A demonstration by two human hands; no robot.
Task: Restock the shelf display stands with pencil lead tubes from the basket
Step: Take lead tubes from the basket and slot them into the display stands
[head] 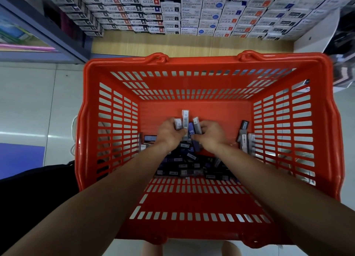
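VIEWS: 1, head | MOUNT: worn on the person's head, wide-angle | AXIS: forward, steeply down into basket (211,62) | RANGE: close; basket fills mid-frame; left hand (169,133), right hand (212,134), pencil lead tubes (185,117) at centre; forearms enter from bottom edge | FAR FIELD: stacked boxes (172,11) along top edge

The red slotted basket (92,94) fills the middle of the frame. Dark tubes (184,167) lie heaped on its floor at lower centre, and some lean against the right wall. At centre I grip a bunch (185,116) upright between my left hand (169,132) and right hand (211,133).
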